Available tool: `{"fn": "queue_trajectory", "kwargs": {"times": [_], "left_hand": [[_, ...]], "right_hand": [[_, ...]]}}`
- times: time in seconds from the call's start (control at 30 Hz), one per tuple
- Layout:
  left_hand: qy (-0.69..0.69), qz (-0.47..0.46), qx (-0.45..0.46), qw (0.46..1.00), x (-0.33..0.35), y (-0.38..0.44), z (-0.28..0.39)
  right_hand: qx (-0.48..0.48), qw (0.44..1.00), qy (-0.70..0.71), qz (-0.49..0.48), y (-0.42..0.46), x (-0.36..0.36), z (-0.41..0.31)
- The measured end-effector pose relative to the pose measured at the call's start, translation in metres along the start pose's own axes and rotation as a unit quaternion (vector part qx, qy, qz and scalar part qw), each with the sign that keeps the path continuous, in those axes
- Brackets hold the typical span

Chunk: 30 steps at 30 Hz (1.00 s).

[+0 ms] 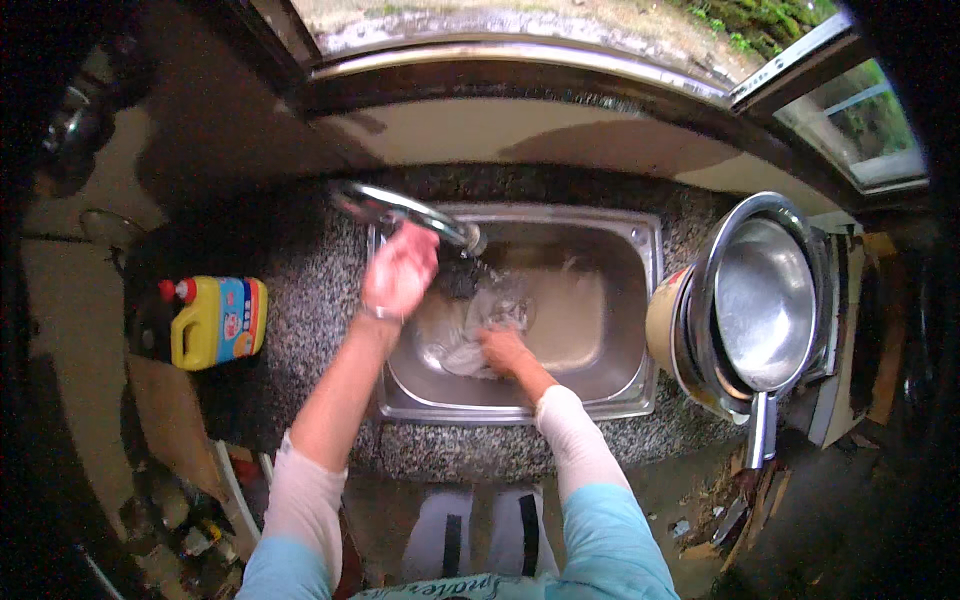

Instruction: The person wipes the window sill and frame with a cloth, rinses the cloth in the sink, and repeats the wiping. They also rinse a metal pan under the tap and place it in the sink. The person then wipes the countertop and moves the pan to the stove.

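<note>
My left hand (401, 271) is raised at the chrome faucet (420, 214), its fingers blurred beside or under the spout. I cannot tell whether it grips the faucet. Low in the stainless steel sink (630, 394), my right hand (504, 349) holds a wet, whitish cloth (466, 358) against the left part of the bowl. Water appears to fall from the spout end, and blurred splashes lie just above the right hand. Part of the cloth is hidden by my fingers.
A yellow detergent jug (232, 322) with a red cap is left of the sink on the speckled granite counter (315, 322). Stacked metal pans and basins (765, 300) stand to the right, a handle jutting over the front edge. A window (517, 56) lies behind.
</note>
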<state>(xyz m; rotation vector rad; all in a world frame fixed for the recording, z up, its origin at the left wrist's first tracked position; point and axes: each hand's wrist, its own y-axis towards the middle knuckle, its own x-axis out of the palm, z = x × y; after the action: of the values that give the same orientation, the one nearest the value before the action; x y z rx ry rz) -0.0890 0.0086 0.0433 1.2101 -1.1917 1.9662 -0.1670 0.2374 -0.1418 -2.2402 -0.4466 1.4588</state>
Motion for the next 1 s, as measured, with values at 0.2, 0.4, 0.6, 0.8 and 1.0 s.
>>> {"fn": "queue_trajectory", "kwargs": {"times": [0.2, 0.4, 0.6, 0.8, 1.0], "left_hand": [[0.137, 0.186, -0.227, 0.946, -0.068, -0.071, -0.094], [0.036, 0.278, -0.251, 0.926, -0.025, -0.057, -0.152], [0.001, 0.013, -0.322, 0.947, 0.029, -0.040, -0.167], [-0.010, -0.074, -0.205, 0.976, 0.090, -0.080, -0.153], [0.203, -0.029, -0.189, 0.960, 0.132, -0.122, -0.126]], "right_hand": [[0.374, 0.871, 0.193, 0.253, -0.040, -0.038, 0.065], [0.163, 0.808, 0.396, 0.406, -0.116, -0.138, -0.024], [-0.008, 0.840, 0.341, 0.421, -0.208, -0.221, -0.072], [0.083, 0.836, 0.242, 0.486, -0.210, -0.280, -0.092], [0.155, 0.894, 0.212, 0.362, -0.193, -0.316, -0.074]]}}
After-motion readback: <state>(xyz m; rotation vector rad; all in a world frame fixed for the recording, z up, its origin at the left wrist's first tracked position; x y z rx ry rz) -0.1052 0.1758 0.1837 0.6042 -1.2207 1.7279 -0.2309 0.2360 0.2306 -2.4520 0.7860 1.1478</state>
